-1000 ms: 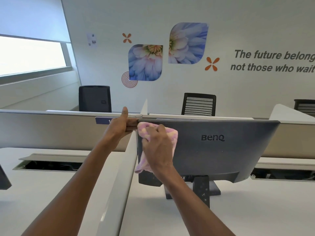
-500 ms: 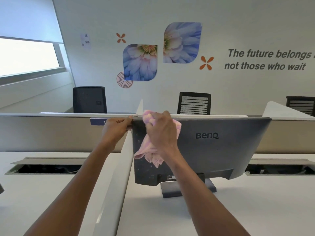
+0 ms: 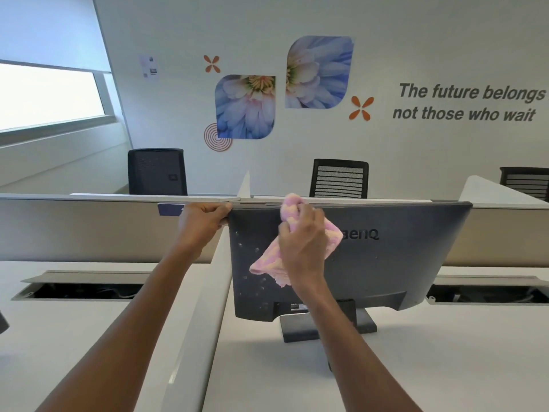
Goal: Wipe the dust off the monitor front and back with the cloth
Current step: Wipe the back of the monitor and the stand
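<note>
A: Where does the monitor stand, and which way does it face?

B: It stands on its stand on the white counter, back panel toward the camera, screen turned away to the far wall. Its long axis runs left to right, along the low divider just behind it. The top edge sits about level with the top of the divider. Pale specks dot the left part of the back panel.

A: And the cloth?

B: A pink cloth, bunched up, lies against the back of the monitor in its upper middle part. One end folds over the top edge, the other hangs down and to the left. It covers the first letter of the brand name.

A: What is the right hand doing?

B: Its grip is curled round the cloth, fingers closed on the bundle and pressing it to the panel just below the top edge.

A: The left hand?

B: It holds the monitor's upper left corner, fingers wrapped over the top edge.

A: Anything further out?

B: A second white panel runs toward the camera between two counters. Open cable slots lie on either side of the monitor. Beyond the divider stand black chairs, and the wall carries flower pictures and grey lettering.
</note>
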